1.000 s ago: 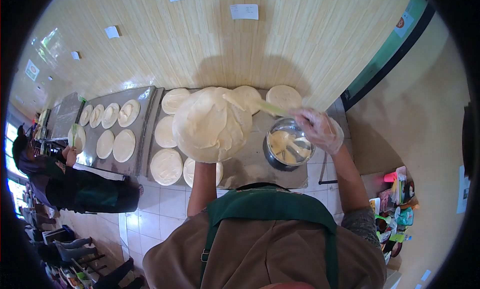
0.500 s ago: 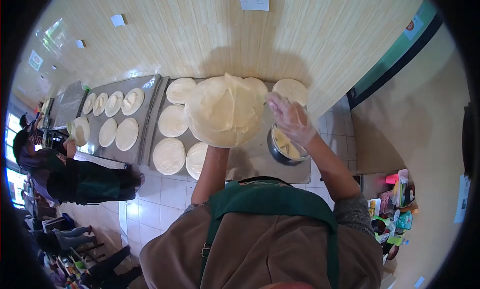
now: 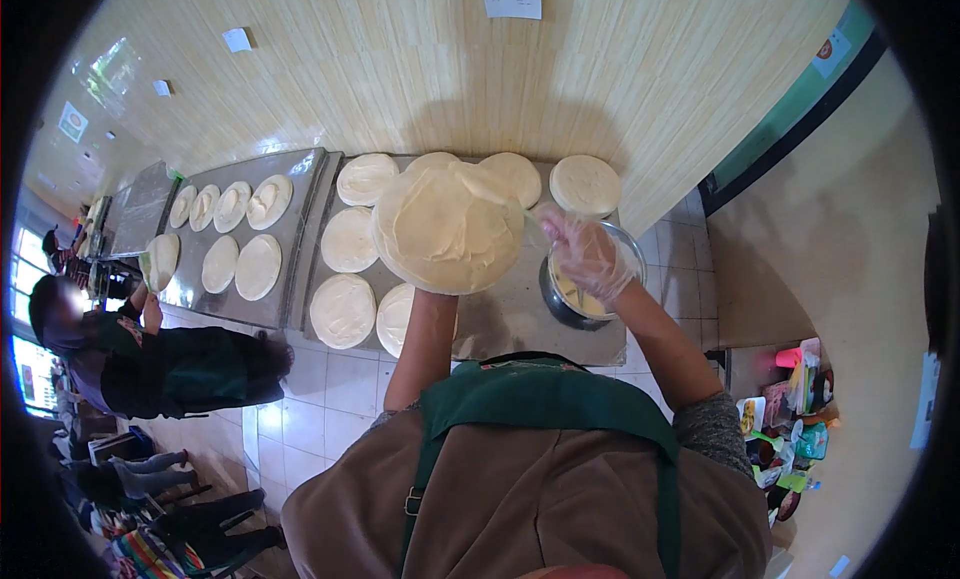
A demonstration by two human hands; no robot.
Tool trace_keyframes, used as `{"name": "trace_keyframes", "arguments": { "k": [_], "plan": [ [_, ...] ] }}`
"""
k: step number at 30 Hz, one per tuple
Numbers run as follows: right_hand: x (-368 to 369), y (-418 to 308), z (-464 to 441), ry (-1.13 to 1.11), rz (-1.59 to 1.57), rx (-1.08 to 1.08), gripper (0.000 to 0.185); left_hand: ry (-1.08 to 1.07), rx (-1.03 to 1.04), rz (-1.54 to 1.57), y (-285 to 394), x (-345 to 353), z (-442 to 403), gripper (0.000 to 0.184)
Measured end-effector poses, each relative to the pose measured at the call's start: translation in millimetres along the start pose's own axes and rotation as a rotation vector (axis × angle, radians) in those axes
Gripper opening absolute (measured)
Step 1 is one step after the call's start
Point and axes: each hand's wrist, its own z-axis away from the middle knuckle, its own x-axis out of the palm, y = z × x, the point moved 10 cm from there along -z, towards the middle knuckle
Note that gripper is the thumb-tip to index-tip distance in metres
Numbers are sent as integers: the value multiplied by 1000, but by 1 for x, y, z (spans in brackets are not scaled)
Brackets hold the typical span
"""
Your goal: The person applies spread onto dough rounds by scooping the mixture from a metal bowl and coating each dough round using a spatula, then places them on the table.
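Above the metal table (image 3: 490, 324), my left hand holds up a cream-covered round disc of dough or flatbread (image 3: 440, 234) from below. The disc hides that hand's fingers; only the forearm shows. My right hand (image 3: 585, 254), in a clear plastic glove, is closed around the handle of a spatula (image 3: 492, 189). The spatula's blade, loaded with pale cream, lies against the disc's upper right surface. Partly beneath my right hand stands a metal bowl (image 3: 572, 319) with yellowish cream in it.
Several round discs (image 3: 343, 310) lie on the table left of and behind the held one. A plain disc (image 3: 586, 186) sits at the back right. On the left, another person (image 3: 190, 364) holds a disc at a second table (image 3: 190, 291). Cluttered items (image 3: 800, 429) stand at right.
The spatula has come down across the disc's upper right, and the cream there looks smoother. My right hand has shifted slightly down and right. The held disc appears a little lower.
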Motion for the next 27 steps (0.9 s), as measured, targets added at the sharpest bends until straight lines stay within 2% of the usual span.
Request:
{"name": "trace_keyframes", "arguments": {
  "k": [1,3,5,7,10,13,16,18,22,25,27],
  "plan": [
    [1,0,2,30,172,-31,20,-25,9,9,-1,-1,-3,57],
    [15,-32,33,63,100,-194,15,-66,27,26,-7,-12,-3,57],
    [20,-44,39,-47,-204,-154,12,-107,44,43,-11,-16,-3,56],
    [21,-48,37,-295,-738,108,11,-103,39,42,-12,-12,-1,56],
    [9,-4,15,-211,-845,256,9,-41,14,40,-7,-2,2,57],
    [-38,3,-7,52,-338,13,17,8,2,50,-2,7,3,57],
    [-41,-11,12,228,136,-133,19,38,12,65,8,9,0,57],
    [-27,-24,45,225,128,-221,22,62,24,75,17,5,-4,58],
    [-38,-43,51,131,84,-330,30,84,37,91,31,5,-9,58],
    [-54,-27,7,231,170,-224,35,100,13,87,25,14,-5,59],
    [-31,-10,-3,63,251,-111,33,107,5,86,22,18,-4,59]
  ]
}}
